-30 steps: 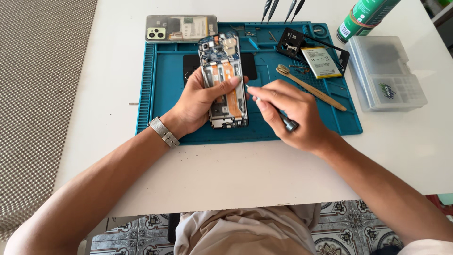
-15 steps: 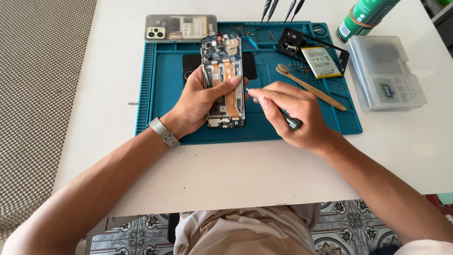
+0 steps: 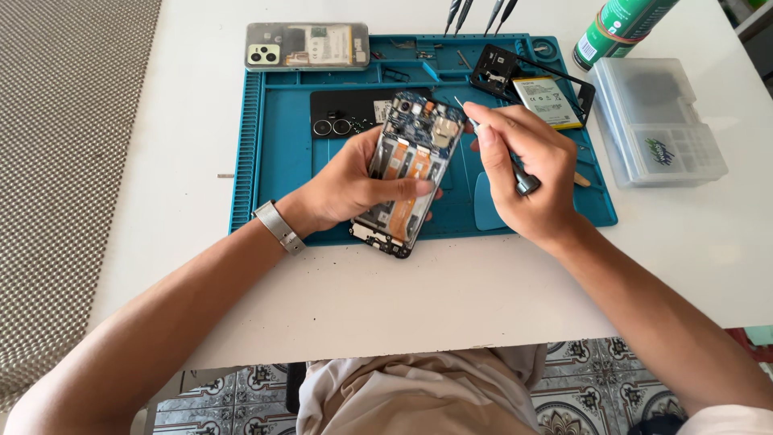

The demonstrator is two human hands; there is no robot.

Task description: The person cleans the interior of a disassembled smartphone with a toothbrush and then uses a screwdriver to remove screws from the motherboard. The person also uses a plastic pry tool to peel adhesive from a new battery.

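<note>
My left hand (image 3: 354,184) grips an opened phone (image 3: 412,165) with its back off, circuit board and orange flex cables showing, lifted and tilted above the blue repair mat (image 3: 274,161). My right hand (image 3: 527,173) is closed around a small screwdriver (image 3: 495,149), whose tip points at the upper right corner of the phone. A metal band sits on my left wrist (image 3: 279,226).
On the mat lie a black back cover with camera rings (image 3: 346,109), a phone battery (image 3: 547,101), a black frame part (image 3: 495,71) and a blue pick (image 3: 488,201). A second phone in a clear case (image 3: 306,44), a green can (image 3: 620,28) and a clear plastic box (image 3: 656,121) stand nearby.
My left hand has lifted and tilted the phone off the mat. My right hand has moved up, with the screwdriver tip now at the phone's top corner.
</note>
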